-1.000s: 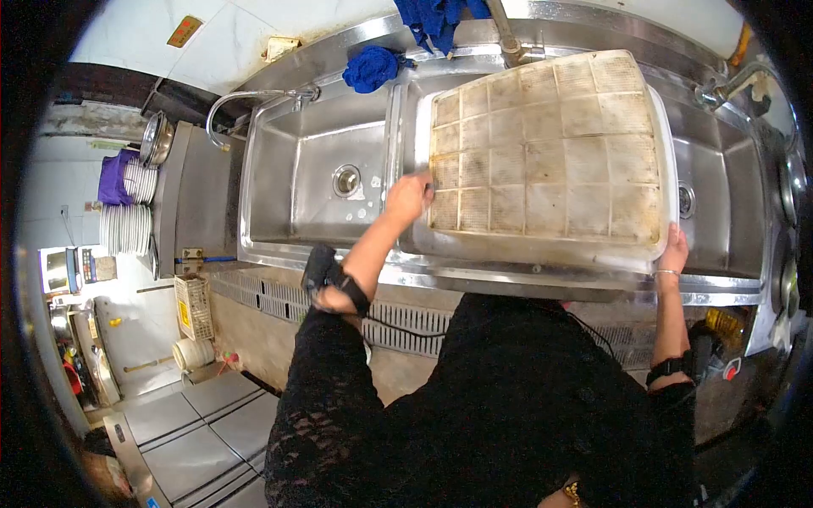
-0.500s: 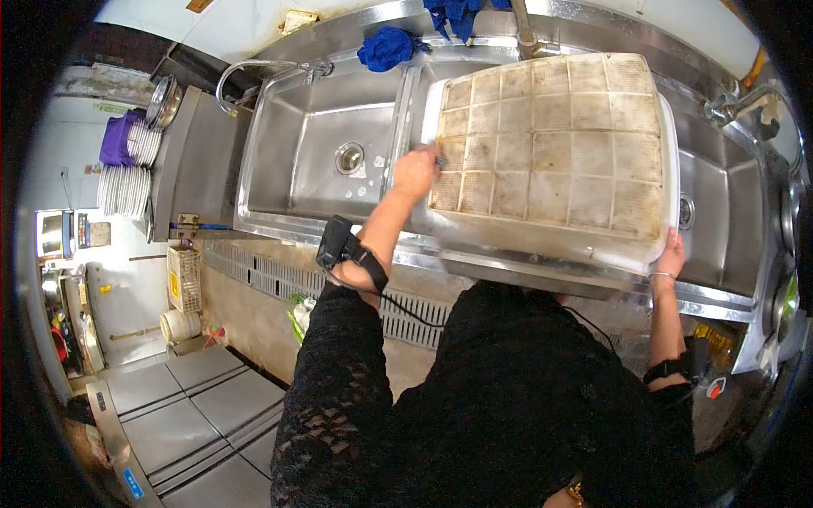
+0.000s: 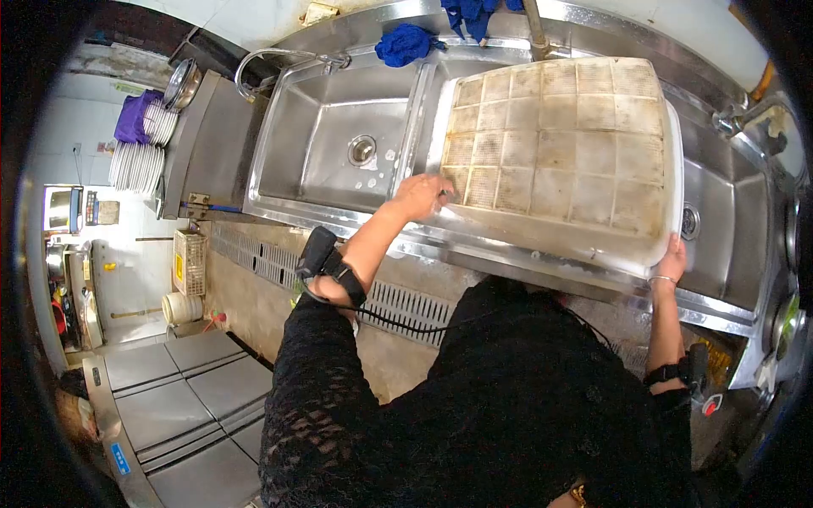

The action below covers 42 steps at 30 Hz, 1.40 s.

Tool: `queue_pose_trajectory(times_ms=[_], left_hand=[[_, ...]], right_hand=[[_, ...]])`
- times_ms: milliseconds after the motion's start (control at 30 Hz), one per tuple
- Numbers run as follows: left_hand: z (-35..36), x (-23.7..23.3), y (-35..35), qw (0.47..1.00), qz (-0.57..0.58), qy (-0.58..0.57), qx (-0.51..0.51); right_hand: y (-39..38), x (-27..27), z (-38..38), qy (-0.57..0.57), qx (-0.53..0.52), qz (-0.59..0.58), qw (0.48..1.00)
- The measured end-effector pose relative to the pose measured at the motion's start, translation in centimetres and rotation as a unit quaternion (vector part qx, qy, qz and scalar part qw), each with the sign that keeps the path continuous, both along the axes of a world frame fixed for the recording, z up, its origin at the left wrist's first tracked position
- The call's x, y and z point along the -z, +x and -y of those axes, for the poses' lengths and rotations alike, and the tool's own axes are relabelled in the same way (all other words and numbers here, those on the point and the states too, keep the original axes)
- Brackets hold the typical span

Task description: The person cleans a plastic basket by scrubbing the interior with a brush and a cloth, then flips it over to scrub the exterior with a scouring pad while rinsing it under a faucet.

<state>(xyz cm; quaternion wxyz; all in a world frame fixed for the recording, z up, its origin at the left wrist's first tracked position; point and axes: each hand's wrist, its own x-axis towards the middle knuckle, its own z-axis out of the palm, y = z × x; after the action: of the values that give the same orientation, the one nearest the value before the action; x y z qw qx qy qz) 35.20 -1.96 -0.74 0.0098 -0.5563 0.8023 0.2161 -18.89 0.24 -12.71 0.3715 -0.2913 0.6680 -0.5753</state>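
Observation:
A large white plastic crate (image 3: 555,144) lies across the sinks, its stained, yellow-brown ribbed grid face turned up. At its near left corner, my left hand (image 3: 421,196) is closed around a small, dark greyish item that is too hidden to name. My right hand (image 3: 671,258) grips the crate's near right corner, with the fingers partly hidden at its edge. A steel sink basin (image 3: 330,152) with a drain lies left of the crate. Another steel basin (image 3: 724,224) shows at the right.
Blue cloths (image 3: 405,44) lie on the sink's back ledge beside a curved faucet (image 3: 254,63). Stacked white plates (image 3: 135,167) and metal bowls (image 3: 182,85) stand at the left. A floor grate (image 3: 406,315) runs below the sink, near a steel-topped unit (image 3: 169,406).
My left hand has moved down along the crate's left side towards its near corner. My right hand keeps its grip on the crate. The camera view has shifted slightly.

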Motion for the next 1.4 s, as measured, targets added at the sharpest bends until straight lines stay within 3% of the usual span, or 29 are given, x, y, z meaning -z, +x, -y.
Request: queue_pose_trajectory(times_ms=[67, 200, 300, 333, 400, 600, 667, 733, 800, 833, 933, 967, 1067, 1233, 1333, 1400], left_hand=[[0.2, 0.0, 0.1, 0.996, 0.039, -0.047, -0.064], [-0.7, 1.8, -0.1, 0.990, 0.093, -0.009, -0.102], [-1.1, 0.9, -0.9, 0.995, -0.047, 0.017, -0.091], [-1.0, 0.7, -1.2, 0.995, -0.046, 0.018, -0.091], [-1.6, 0.6, -1.5, 0.995, 0.037, -0.053, -0.076], [-1.4, 1.9, -1.2, 0.985, 0.150, -0.031, -0.074], [-1.7, 0.2, -2.7, 0.996, 0.057, -0.028, -0.068], [-1.8, -0.3, -3.8, 0.992, 0.074, -0.014, -0.097], [-1.6, 1.0, -2.6, 0.979, 0.049, -0.056, -0.189], [-1.2, 1.4, -1.7, 0.973, 0.059, -0.024, -0.221], [-0.7, 2.5, -2.4, 0.969, 0.065, -0.073, -0.228], [-0.1, 2.6, -2.4, 0.972, 0.016, -0.110, -0.208], [0.0, 1.5, -2.9, 0.983, -0.041, -0.045, -0.171], [1.3, 3.2, -1.2, 0.966, 0.036, -0.145, -0.212], [2.4, 3.7, -3.2, 0.953, 0.058, -0.113, -0.275], [1.7, 4.1, -4.4, 0.932, -0.138, -0.144, -0.302]], right_hand=[[-0.4, 0.5, 0.0, 0.010, -0.001, -0.026, 1.000], [-0.3, 0.4, 0.0, 0.017, 0.005, -0.062, 0.998], [0.1, 0.2, 0.0, 0.018, 0.018, -0.009, 1.000], [-0.2, 0.6, 0.0, 0.018, 0.018, -0.009, 1.000], [-0.6, 0.7, 0.0, 0.030, 0.005, -0.099, 0.995], [-0.7, 0.5, -0.3, 0.039, -0.003, -0.069, 0.997], [-0.4, 0.2, -0.3, 0.040, -0.001, -0.066, 0.997], [-0.1, -0.5, -0.4, 0.043, -0.001, -0.067, 0.997], [0.1, -0.7, -0.4, 0.034, 0.005, -0.046, 0.998], [0.0, -0.7, -0.4, 0.034, 0.004, -0.047, 0.998], [-0.1, -0.5, -0.5, 0.028, 0.004, -0.033, 0.999], [0.2, -0.5, 0.0, 0.022, 0.000, -0.029, 0.999], [-0.2, -0.2, 0.1, 0.020, -0.005, -0.025, 0.999], [-0.3, -0.4, 0.0, 0.017, -0.005, -0.018, 1.000], [-1.1, 0.3, 0.1, 0.052, -0.010, -0.105, 0.993], [-3.2, 5.0, 0.3, -0.054, 0.004, 0.024, 0.998]])
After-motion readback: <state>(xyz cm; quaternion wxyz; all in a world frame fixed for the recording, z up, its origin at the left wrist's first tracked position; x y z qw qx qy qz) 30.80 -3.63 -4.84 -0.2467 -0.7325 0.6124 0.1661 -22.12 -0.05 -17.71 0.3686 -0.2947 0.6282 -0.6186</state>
